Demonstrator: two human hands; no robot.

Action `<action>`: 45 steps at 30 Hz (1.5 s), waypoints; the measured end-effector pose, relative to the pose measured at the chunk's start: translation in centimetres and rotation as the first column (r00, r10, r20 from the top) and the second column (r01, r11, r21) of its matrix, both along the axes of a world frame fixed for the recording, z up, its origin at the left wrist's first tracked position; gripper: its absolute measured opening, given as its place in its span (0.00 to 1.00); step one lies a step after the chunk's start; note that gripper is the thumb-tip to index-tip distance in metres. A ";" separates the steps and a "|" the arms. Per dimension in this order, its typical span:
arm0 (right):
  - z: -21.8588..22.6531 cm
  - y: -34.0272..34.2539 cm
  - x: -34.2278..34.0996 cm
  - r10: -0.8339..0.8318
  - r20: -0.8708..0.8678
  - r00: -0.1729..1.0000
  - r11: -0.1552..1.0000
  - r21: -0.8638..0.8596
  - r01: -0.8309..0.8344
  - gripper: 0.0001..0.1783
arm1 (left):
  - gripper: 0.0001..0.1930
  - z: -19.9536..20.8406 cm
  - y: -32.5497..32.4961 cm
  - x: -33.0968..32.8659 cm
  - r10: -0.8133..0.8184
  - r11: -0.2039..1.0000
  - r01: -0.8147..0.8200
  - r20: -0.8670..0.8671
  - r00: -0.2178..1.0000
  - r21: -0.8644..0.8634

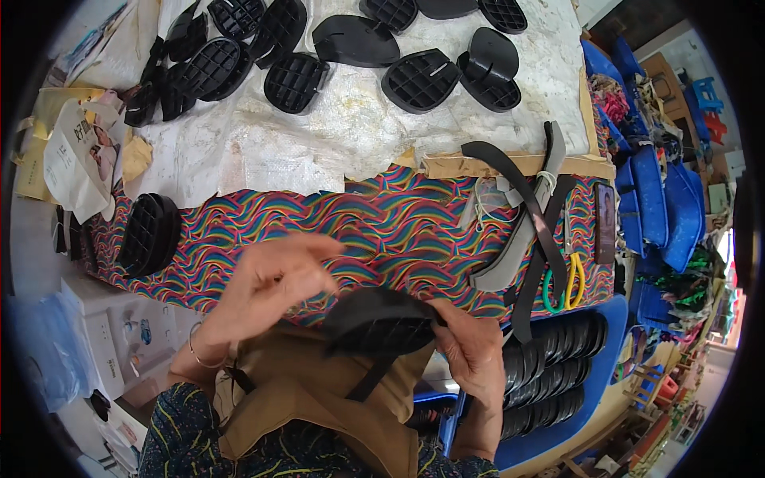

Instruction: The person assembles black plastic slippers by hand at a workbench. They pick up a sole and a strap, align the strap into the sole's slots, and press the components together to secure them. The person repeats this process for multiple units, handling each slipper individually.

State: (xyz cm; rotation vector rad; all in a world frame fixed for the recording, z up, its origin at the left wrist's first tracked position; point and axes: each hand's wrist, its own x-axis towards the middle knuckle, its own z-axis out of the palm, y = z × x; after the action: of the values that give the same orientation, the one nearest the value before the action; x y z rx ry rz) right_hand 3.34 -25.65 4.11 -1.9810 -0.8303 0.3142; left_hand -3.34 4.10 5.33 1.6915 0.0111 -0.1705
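Note:
My right hand grips the right end of a black moulded piece with a ribbed grid on its underside, held above my lap. A black strap hangs below this piece; whether it is fixed to it I cannot make out. My left hand is raised just left of the piece, slightly blurred, with fingers apart and nothing visible in them. A small stack of similar black pieces stands at the left of the patterned tablecloth.
Several black grid pieces lie scattered on white sheeting at the far side. Black and grey straps, scissors with a yellow and a green handle, and a phone lie right. Lower right, a blue crate holds rows of black pieces.

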 end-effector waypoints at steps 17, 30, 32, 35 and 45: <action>1.2 -2.4 3.5 0.206 -0.721 0.661 0.961 0.022 -0.275 0.24 | 0.42 1.2 -4.4 5.7 -0.614 0.715 0.638 -0.181 0.769 0.287; 6.6 -4.2 5.3 -0.213 -0.626 0.750 0.977 -0.157 0.147 0.17 | 0.47 1.6 -6.1 3.9 -0.651 0.698 0.655 -0.126 0.749 0.289; 6.9 -4.5 5.1 -0.179 -0.669 0.721 0.979 -0.052 0.195 0.18 | 0.46 2.6 -5.8 3.9 -0.594 0.781 0.602 -0.098 0.798 0.170; 6.3 -4.9 3.8 -0.188 -0.704 0.685 0.942 0.067 0.328 0.19 | 0.45 3.3 -5.4 3.7 -0.515 0.854 0.512 0.006 0.857 0.091; 2.5 -5.0 0.4 -0.084 -0.804 0.589 0.825 0.275 0.494 0.13 | 0.22 2.5 -5.1 2.4 -0.276 0.959 0.282 0.122 0.953 -0.038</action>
State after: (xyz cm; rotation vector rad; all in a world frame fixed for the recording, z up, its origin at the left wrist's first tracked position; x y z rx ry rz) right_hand 3.72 -30.68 6.62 -1.2664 0.0241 0.6283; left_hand -0.92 -1.04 7.87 1.6402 -0.3187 -0.2820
